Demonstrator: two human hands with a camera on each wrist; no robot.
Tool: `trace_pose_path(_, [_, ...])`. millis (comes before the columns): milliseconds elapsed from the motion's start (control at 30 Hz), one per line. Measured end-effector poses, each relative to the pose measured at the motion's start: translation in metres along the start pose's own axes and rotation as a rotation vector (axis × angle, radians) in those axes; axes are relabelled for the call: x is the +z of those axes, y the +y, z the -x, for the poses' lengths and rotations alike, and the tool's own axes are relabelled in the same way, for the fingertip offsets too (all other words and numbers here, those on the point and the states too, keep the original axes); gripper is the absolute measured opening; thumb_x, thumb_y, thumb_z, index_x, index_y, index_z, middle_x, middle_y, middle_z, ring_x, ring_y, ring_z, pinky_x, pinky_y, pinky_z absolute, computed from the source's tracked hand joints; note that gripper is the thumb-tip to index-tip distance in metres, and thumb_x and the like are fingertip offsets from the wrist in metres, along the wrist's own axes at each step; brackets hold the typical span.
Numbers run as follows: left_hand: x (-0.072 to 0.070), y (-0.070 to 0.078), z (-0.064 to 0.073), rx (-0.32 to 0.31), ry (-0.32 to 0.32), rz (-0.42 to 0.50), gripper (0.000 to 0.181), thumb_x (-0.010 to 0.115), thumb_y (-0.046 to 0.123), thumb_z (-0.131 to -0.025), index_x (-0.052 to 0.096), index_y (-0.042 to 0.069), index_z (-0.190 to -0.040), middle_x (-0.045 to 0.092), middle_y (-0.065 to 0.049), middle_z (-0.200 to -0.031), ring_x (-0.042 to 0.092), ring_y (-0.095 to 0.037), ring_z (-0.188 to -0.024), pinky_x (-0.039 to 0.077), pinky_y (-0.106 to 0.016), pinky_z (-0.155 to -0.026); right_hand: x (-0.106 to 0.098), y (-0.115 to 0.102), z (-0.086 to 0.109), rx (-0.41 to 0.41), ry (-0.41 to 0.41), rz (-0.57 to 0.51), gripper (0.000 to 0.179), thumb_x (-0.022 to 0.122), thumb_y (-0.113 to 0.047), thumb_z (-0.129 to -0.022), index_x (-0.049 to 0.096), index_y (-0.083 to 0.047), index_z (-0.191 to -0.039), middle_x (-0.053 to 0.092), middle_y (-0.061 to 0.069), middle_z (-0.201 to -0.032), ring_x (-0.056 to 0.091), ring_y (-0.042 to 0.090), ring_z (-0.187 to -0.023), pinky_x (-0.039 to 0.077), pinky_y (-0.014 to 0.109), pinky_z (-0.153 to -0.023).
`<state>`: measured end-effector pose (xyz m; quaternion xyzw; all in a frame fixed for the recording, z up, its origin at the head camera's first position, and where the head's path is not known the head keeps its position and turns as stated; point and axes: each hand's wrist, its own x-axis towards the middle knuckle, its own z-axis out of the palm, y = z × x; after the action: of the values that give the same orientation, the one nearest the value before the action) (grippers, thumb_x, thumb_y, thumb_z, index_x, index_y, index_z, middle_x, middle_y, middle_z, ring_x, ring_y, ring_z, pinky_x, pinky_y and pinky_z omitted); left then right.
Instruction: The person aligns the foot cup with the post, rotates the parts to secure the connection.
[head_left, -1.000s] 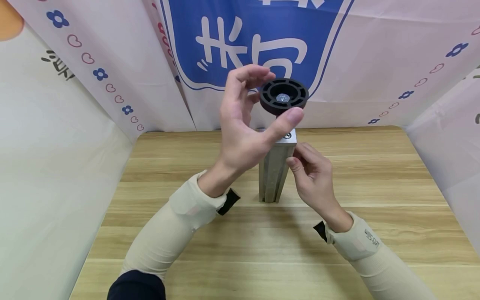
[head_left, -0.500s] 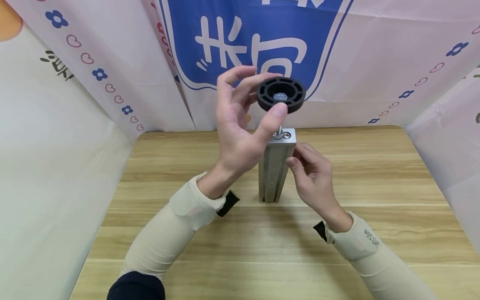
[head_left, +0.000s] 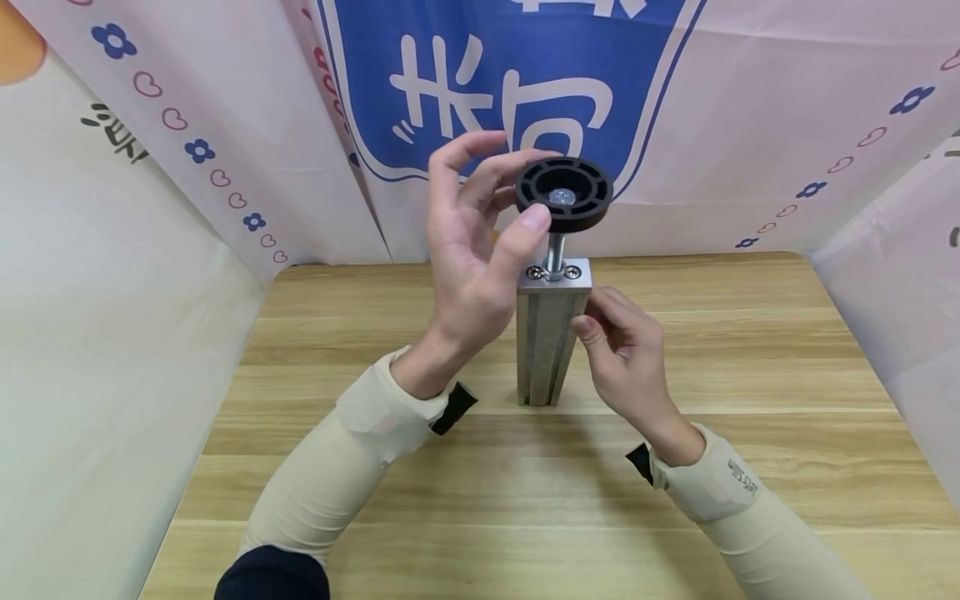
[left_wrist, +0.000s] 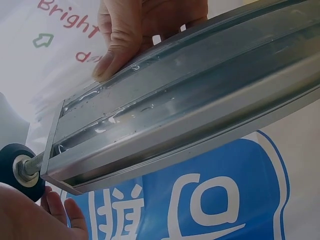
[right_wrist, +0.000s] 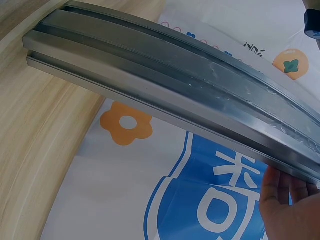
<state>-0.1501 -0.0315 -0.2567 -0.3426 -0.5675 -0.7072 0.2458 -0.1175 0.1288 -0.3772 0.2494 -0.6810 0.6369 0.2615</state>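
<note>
An aluminium profile (head_left: 545,342) stands upright on the table. Its metal end plate (head_left: 556,283) has two screws and a threaded stud rising from the middle. On that stud sits a black, round levelling foot (head_left: 592,212). My left hand (head_left: 472,250) pinches the foot's rim, thumb at the front left and a finger behind; the other fingers are raised. Lower down, my right hand (head_left: 628,354) grips the profile's right side between thumb and fingers. The left wrist view shows a nut (left_wrist: 22,170) under the foot. In the right wrist view the right hand's fingers (right_wrist: 285,187) touch the profile's edge.
The wooden table (head_left: 420,517) spreads around the profile. Printed cloth walls (head_left: 787,100) enclose it at the back and both sides, with the back cloth close behind the left hand.
My left thumb has slid leftward along the foot's rim and the left hand has shifted slightly left. The stud and both screws now show. The right hand and the profile have stayed put.
</note>
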Motion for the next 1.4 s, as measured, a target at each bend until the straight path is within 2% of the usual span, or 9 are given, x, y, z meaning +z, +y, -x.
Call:
trace_pose_path(167, [-0.002, 0.002, 0.001, -0.038, -0.017, 0.044, 0.044, 0.047, 0.008, -0.095, 0.036, -0.009, -0.135, 0.066, -0.039, -0.125, 0.071, -0.040, -0.108, 0.060, -0.043, -0.100, 0.000, 0.000, 0.000, 0.007, -0.007, 0.002, 0.044, 0.065, -0.021, -0.101, 0.067, 0.014, -0.127, 0.069, -0.010, -0.102, 0.056, 0.006, -0.078, 0.048, 0.016, -0.064])
trace_pose_path(333, [-0.002, 0.001, 0.000, -0.032, -0.041, 0.069, 0.039, 0.042, 0.008, -0.098, 0.036, -0.011, -0.133, 0.064, -0.042, -0.127, 0.070, -0.051, -0.111, 0.062, -0.052, -0.099, 0.000, -0.001, 0.000, 0.013, -0.010, 0.007, 0.046, 0.064, -0.024, -0.102, 0.067, 0.014, -0.128, 0.068, -0.011, -0.102, 0.056, 0.006, -0.077, 0.048, 0.016, -0.063])
trace_pose_path(400, [-0.003, 0.000, -0.001, -0.024, -0.040, 0.056, 0.039, 0.042, 0.009, -0.099, 0.036, -0.010, -0.132, 0.064, -0.042, -0.127, 0.072, -0.047, -0.106, 0.063, -0.050, -0.095, 0.000, -0.001, 0.000, 0.013, -0.011, 0.005, 0.046, 0.064, -0.024, -0.102, 0.067, 0.014, -0.128, 0.069, -0.011, -0.102, 0.055, 0.006, -0.077, 0.048, 0.016, -0.063])
trace_pose_path(533, [-0.007, -0.002, -0.001, -0.006, -0.018, 0.017, 0.037, 0.043, 0.010, -0.099, 0.037, -0.009, -0.131, 0.065, -0.041, -0.125, 0.073, -0.030, -0.093, 0.063, -0.041, -0.088, 0.000, 0.000, 0.000, 0.009, -0.005, -0.015, 0.039, 0.065, -0.017, -0.102, 0.068, 0.012, -0.128, 0.070, -0.008, -0.102, 0.056, 0.007, -0.077, 0.049, 0.016, -0.064])
trace_pose_path(767, [-0.007, -0.002, 0.000, 0.013, 0.060, -0.027, 0.032, 0.046, 0.006, -0.099, 0.042, -0.008, -0.128, 0.066, -0.037, -0.119, 0.069, -0.030, -0.111, 0.056, -0.037, -0.095, 0.001, 0.001, 0.001, -0.002, -0.001, -0.017, 0.039, 0.065, -0.017, -0.102, 0.068, 0.011, -0.129, 0.071, -0.008, -0.104, 0.058, 0.007, -0.079, 0.050, 0.016, -0.066])
trace_pose_path(900, [-0.003, -0.002, 0.000, 0.041, 0.087, -0.028, 0.034, 0.047, 0.007, -0.098, 0.044, -0.011, -0.126, 0.062, -0.037, -0.118, 0.064, -0.025, -0.110, 0.054, -0.035, -0.094, 0.001, 0.001, 0.000, -0.007, -0.001, -0.019, 0.040, 0.065, -0.018, -0.102, 0.068, 0.012, -0.129, 0.071, -0.008, -0.103, 0.058, 0.007, -0.079, 0.051, 0.016, -0.067])
trace_pose_path(1000, [0.000, -0.002, -0.002, 0.064, 0.069, -0.048, 0.041, 0.051, 0.011, -0.094, 0.044, -0.013, -0.126, 0.059, -0.038, -0.119, 0.060, -0.023, -0.110, 0.052, -0.034, -0.093, 0.001, 0.001, 0.000, -0.007, 0.002, -0.019, 0.041, 0.066, -0.018, -0.101, 0.068, 0.012, -0.128, 0.070, -0.008, -0.102, 0.057, 0.007, -0.079, 0.050, 0.016, -0.066])
trace_pose_path(1200, [0.003, 0.001, -0.004, 0.034, 0.001, -0.147, 0.064, 0.071, 0.018, -0.081, 0.044, -0.011, -0.132, 0.056, -0.026, -0.125, 0.054, -0.016, -0.118, 0.049, -0.030, -0.096, 0.001, 0.002, 0.000, -0.013, 0.003, -0.035, 0.043, 0.066, -0.019, -0.101, 0.067, 0.014, -0.128, 0.070, -0.008, -0.101, 0.057, 0.007, -0.079, 0.049, 0.016, -0.066])
trace_pose_path(1400, [0.004, 0.002, -0.003, 0.036, -0.013, -0.223, 0.076, 0.085, 0.008, -0.074, 0.044, -0.012, -0.135, 0.053, -0.020, -0.119, 0.049, -0.008, -0.115, 0.048, -0.028, -0.095, 0.001, 0.003, 0.000, -0.032, -0.004, -0.038, 0.046, 0.066, -0.022, -0.101, 0.067, 0.015, -0.127, 0.068, -0.008, -0.099, 0.054, 0.007, -0.077, 0.047, 0.017, -0.064])
